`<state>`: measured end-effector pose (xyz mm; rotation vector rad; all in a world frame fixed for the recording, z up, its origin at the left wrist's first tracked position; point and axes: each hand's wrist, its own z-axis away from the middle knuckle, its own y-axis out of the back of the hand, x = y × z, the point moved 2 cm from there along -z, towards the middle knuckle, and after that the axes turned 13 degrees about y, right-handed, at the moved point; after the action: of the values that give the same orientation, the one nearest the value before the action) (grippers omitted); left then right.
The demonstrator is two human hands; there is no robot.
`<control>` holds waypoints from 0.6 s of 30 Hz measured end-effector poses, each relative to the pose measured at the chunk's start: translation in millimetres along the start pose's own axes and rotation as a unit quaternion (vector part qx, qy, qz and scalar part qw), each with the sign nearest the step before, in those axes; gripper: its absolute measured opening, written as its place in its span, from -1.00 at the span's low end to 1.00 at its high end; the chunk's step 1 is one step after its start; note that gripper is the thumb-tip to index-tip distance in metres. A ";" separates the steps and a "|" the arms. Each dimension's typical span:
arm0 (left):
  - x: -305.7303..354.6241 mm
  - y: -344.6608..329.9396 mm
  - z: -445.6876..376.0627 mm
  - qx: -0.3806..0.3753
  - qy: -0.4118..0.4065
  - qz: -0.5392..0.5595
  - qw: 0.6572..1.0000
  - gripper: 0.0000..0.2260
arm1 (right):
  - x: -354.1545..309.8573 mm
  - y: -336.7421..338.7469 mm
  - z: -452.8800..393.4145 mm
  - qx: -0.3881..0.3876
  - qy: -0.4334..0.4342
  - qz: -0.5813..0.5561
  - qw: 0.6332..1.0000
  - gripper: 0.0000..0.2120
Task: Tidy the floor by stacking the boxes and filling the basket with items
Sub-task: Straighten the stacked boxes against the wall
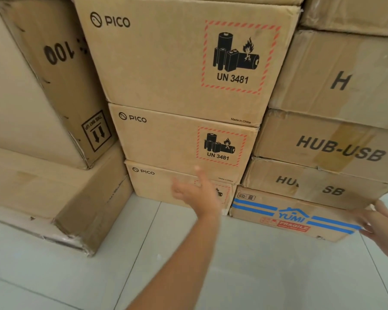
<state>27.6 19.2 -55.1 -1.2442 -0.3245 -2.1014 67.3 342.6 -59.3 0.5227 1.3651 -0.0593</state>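
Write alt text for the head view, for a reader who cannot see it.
Two open hands, left hand and right hand, reach toward a wall of stacked cardboard boxes on a tiled floor. Three PICO boxes with battery hazard labels stand in the middle, HUB-USB boxes on a YUMI box to their right.

Bright, even indoor light; wide-angle view with motion blur on the hands.

Soft, diffuse light falls on the boxes (184,59) with no hard shadows, only thin dark seams between them and a faint shade at their feet on the floor (76,276). The pale tiles show a mild sheen, no strong glare. Print on the middle cartons reads sharp. The left hand (197,193) and right hand (383,222) are smeared by motion, fingers indistinct. Straight box edges bow and lean outward toward the frame's sides, and detail softens in the corners.
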 end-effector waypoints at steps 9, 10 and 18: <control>61.4 2.3 -56.9 -0.127 0.075 -0.044 0.988 0.28 | -8.1 -7.7 9.6 0.010 -0.009 -0.002 1.000 -0.54; 62.1 1.1 -56.1 -0.132 0.076 -0.035 0.988 0.29 | -9.8 -8.9 11.2 0.011 -0.010 -0.001 1.000 -0.56; 62.9 5.0 -54.8 -0.127 0.069 -0.051 0.988 0.35 | -19.4 -23.5 24.3 0.037 -0.022 -0.015 0.999 -0.50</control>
<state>-27.1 -39.0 -30.6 -1.2370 -0.0602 -2.3614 77.3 307.4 -45.9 0.5599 1.3323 -0.1444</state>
